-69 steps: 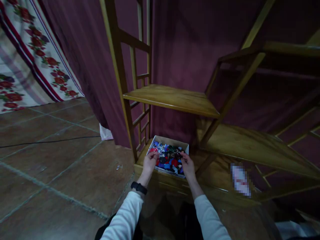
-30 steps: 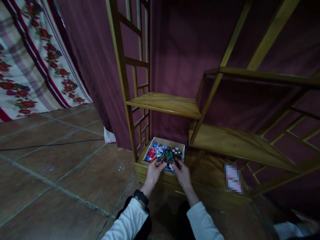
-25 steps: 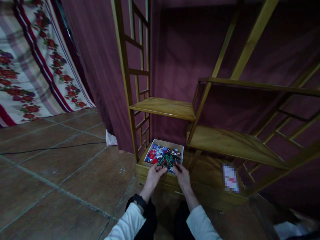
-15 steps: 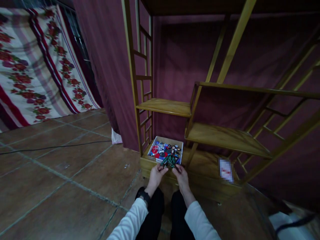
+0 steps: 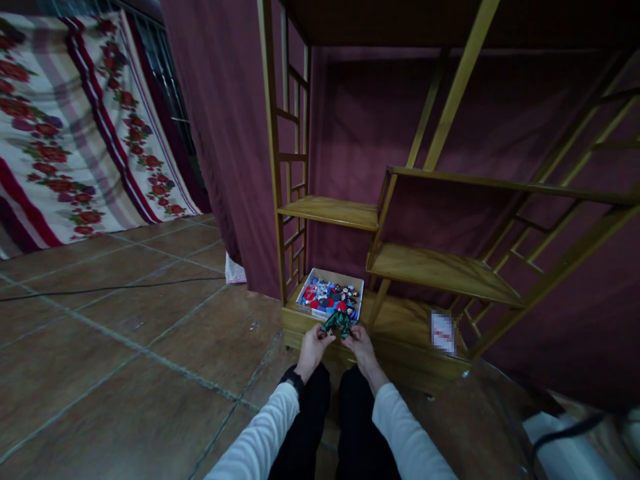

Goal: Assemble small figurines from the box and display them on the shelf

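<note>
Between my two hands is a small green and black item (image 5: pixel 338 323), perhaps a figure or a patterned piece; its exact kind is too small to make out. My left hand (image 5: pixel 313 345) pinches its left side, and my right hand (image 5: pixel 359 345) grips its right side. Just beyond my fingers, a shallow white box (image 5: pixel 302 305) rests on the lowest level of the wooden shelf unit. Inside it lie many small colourful pieces (image 5: pixel 325 293), in red, blue, black and white. The held item hides part of the box's front edge.
The wooden shelf unit (image 5: pixel 345 212) has stepped boards and lattice sides. A blurred white and red card (image 5: pixel 443 333) is at lower right on its base. Behind hangs a maroon curtain (image 5: pixel 225 133). A black cable (image 5: pixel 115 288) crosses the tiled floor; a floral cloth (image 5: pixel 100 120) hangs left.
The view has shifted slightly. Both hands still hold the green and black item in front of the box, and its shape looks a little turned, with more of the box's contents visible behind.
</note>
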Motion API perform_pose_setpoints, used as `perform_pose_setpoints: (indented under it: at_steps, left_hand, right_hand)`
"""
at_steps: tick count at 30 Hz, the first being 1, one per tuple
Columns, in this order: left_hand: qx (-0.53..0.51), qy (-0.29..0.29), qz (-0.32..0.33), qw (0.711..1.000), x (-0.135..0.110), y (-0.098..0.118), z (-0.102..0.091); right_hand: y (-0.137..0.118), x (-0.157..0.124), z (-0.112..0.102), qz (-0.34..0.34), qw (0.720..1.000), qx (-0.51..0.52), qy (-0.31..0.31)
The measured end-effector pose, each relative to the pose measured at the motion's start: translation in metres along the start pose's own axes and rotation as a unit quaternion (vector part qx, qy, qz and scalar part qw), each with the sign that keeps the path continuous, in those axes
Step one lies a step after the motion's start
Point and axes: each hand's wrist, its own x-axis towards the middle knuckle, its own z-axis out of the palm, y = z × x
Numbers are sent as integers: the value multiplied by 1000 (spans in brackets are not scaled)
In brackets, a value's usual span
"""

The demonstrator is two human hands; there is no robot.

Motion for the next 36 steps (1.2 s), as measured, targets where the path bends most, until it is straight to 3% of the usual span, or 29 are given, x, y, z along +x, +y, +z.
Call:
perform_pose_setpoints:
  at_steps: [4,10,12,18,26,32,36]
  left_hand:
    - [56,14,16,998,3,-2,1]
    - [173,-7,56,983,11,-9,3]
    - [255,-24,62,965,11,-8,4]
    - [476,-62,102,871,-1,2,4]
    - [482,-90,201,848,-10,10,-5]
    - [546,-114,266,786,-10,7,-1]
    - [549,-116,290,775,-11,1,0]
  right_hand:
    - [3,1,-1,24,999,36,-28]
    - [10,9,0,34,998,40,18]
    - [11,12,0,40,998,28,30]
    - [12,13,2,48,999,11,13]
    - [16,14,-3,42,999,13,11]
    - [15,13,-9,43,999,4,9]
    - [13,10,-14,7,1000,-6,1]
